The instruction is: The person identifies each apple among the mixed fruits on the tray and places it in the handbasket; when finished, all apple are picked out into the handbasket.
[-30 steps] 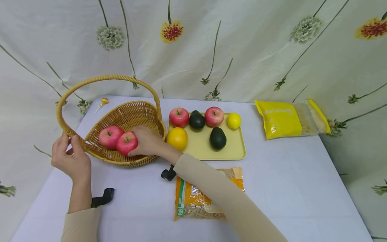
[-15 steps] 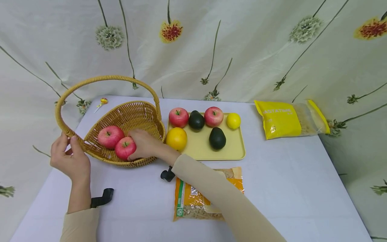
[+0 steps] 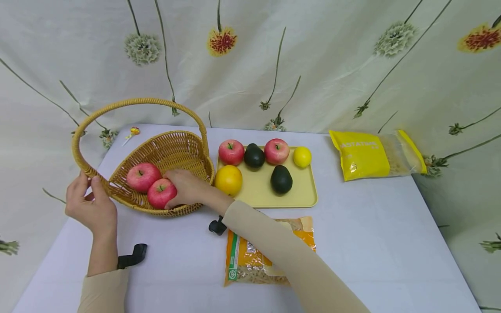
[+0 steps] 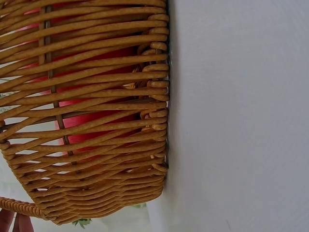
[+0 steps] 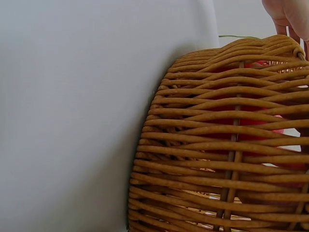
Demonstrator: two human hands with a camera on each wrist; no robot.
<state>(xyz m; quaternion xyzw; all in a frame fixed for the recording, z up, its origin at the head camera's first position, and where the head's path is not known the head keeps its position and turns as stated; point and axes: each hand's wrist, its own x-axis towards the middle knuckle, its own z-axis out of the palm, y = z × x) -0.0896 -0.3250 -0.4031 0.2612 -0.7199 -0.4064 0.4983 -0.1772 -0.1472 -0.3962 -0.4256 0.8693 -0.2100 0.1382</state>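
A wicker basket (image 3: 184,141) with a tall arched handle stands at the left of the table. Near the foot of that handle (image 3: 81,158), my left hand (image 3: 91,206) pinches it between thumb and fingers. My right hand (image 3: 188,188) reaches inside over the basket's right side and holds a red apple (image 3: 160,194), its far fingers hidden. Another red apple (image 3: 141,177) lies against it, to the left. Both wrist views look at the woven wall (image 4: 96,125) from outside, with red showing through the gaps.
A yellow tray (image 3: 254,203) right of the basket carries two apples, two avocados (image 3: 281,179), an orange (image 3: 228,180) and a lemon (image 3: 302,157). An orange-and-clear bag (image 3: 254,265) lies under the right forearm. Farther off are a yellow bag (image 3: 364,154) and a lollipop (image 3: 135,131).
My right hand and its apple have shifted slightly left and toward the basket's front rim. The left hand stays at the handle.
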